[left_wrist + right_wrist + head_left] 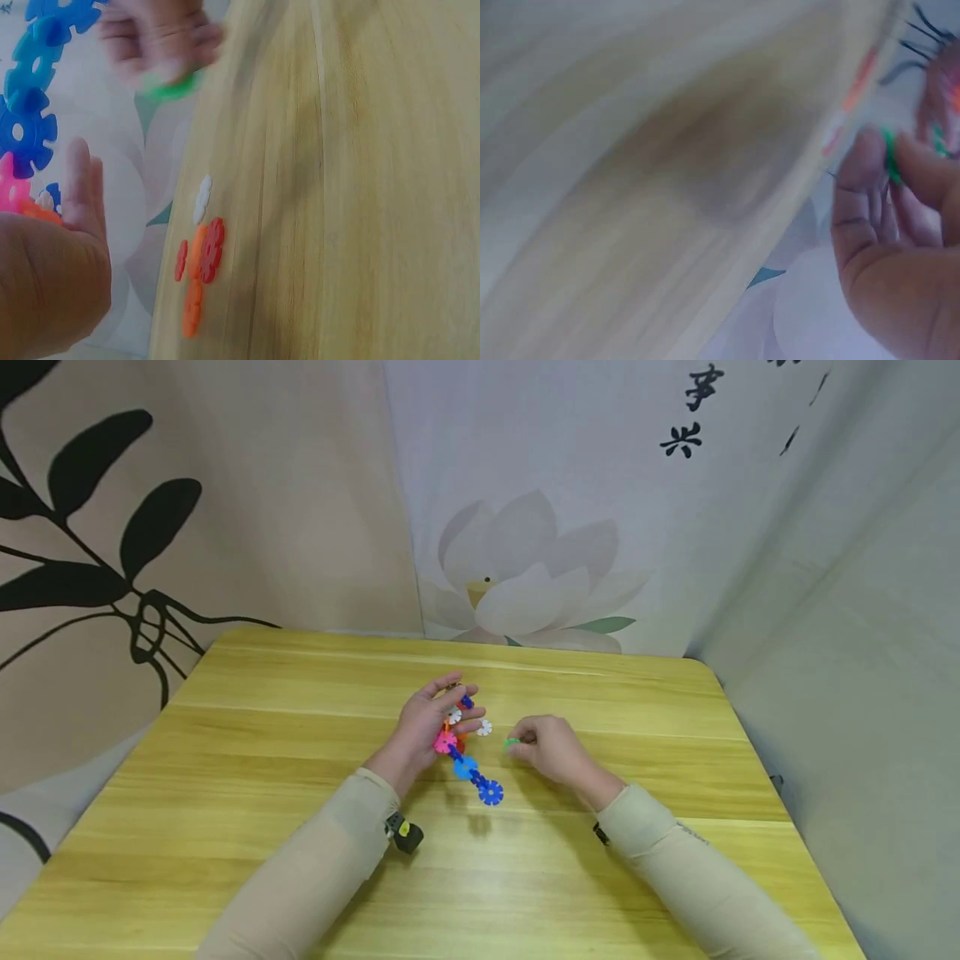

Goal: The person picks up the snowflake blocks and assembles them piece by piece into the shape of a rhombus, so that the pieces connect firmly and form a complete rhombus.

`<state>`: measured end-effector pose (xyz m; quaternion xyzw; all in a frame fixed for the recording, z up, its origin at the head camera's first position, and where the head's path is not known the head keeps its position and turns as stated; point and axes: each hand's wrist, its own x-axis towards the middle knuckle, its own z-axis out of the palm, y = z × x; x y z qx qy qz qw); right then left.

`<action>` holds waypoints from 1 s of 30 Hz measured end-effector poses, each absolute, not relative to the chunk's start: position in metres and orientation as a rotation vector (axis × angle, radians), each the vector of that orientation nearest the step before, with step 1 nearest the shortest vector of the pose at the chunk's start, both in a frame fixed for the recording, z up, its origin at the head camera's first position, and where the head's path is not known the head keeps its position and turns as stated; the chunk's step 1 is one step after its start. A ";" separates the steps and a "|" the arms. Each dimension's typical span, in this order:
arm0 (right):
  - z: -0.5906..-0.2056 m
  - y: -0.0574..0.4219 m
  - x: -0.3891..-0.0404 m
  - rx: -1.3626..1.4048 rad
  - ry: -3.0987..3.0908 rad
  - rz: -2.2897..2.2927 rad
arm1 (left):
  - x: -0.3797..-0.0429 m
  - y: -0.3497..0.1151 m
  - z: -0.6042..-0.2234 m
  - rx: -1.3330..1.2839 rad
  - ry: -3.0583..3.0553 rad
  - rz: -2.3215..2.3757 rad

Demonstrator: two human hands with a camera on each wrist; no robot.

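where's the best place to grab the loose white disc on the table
Probably by its notched rim, from above with two fingertips: the white disc lies flat on the table, just right of the left hand, so its faces offer no grip.

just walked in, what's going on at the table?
A person is at a yellow table with plastic snowflake discs. The left hand holds a chain of linked discs, pink, orange and blue, hanging down toward the tabletop. The right hand pinches a single green disc just beside the chain, not joined to it. A few loose discs, red, orange and white, lie on the table.
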<state>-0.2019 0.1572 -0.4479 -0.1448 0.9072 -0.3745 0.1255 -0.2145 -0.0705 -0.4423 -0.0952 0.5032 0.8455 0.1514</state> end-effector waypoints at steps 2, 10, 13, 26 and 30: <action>-0.442 0.154 -0.204 -0.253 2.555 -1.326 | -0.215 -0.070 -0.442 -0.297 1.464 2.425; -0.430 0.135 -0.205 0.102 2.083 -1.827 | -0.217 -0.065 -0.441 -0.333 1.513 2.407; -0.428 0.129 -0.205 0.121 2.010 -1.889 | -0.218 -0.066 -0.442 -0.341 1.550 2.394; -0.431 0.122 -0.207 0.204 1.894 -1.969 | -0.216 -0.065 -0.441 -0.342 1.602 2.359; -0.433 0.122 -0.207 0.252 1.858 -1.984 | -0.216 -0.065 -0.442 -0.343 1.598 2.354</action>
